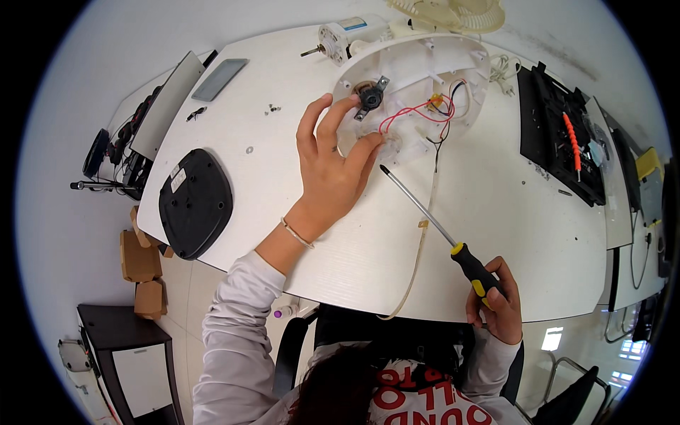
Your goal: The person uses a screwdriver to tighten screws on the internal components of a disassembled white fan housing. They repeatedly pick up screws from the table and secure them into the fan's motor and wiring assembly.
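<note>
My left hand (333,163) rests on the near rim of a round white plastic fan base (418,64) that lies open on the white table (283,234), fingers spread over a small white part. Inside the base sit a black switch part (370,97) and red, black and yellow wires (425,112). My right hand (496,301) grips the black-and-yellow handle of a long screwdriver (425,212) near the table's front edge. Its tip points up toward the base, just right of my left fingers.
A black oval cover (195,202) lies at the table's left. A grey phone-like slab (219,78), loose screws (271,109), a motor (336,41) and a cream fan grille (453,14) lie toward the back. A black tray with an orange tool (559,134) sits right. A pale cable (418,262) hangs off the front.
</note>
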Demonstrator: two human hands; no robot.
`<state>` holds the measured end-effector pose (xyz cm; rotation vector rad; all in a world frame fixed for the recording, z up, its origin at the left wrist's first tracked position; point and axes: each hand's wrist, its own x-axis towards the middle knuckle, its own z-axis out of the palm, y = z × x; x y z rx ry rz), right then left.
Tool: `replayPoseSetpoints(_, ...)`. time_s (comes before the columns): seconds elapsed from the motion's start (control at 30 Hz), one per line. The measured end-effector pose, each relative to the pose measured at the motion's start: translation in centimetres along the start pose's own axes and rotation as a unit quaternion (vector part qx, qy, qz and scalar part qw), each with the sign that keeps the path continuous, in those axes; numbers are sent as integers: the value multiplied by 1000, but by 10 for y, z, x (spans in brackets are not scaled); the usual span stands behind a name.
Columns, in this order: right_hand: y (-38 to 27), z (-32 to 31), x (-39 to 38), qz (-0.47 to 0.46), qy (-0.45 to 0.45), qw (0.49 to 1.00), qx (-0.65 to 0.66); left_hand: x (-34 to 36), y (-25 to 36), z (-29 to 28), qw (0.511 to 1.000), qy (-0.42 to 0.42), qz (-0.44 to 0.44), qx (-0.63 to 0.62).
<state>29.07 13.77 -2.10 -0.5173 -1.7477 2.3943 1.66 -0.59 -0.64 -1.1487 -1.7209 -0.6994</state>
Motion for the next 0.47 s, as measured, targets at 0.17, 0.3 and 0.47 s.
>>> replayPoseSetpoints(0.17, -1, -2, 0, -8, -13, 1000, 4, 1, 0, -3, 999, -21, -16, -22)
replayPoseSetpoints(0.3, -1, -2, 1, -11, -17, 1000, 13, 2, 4, -6, 1000, -19, -22, -6)
replayPoseSetpoints(0.47, 1, -2, 1, -13, -9, 1000, 13, -1, 0, -2, 1000, -16, 1, -1)
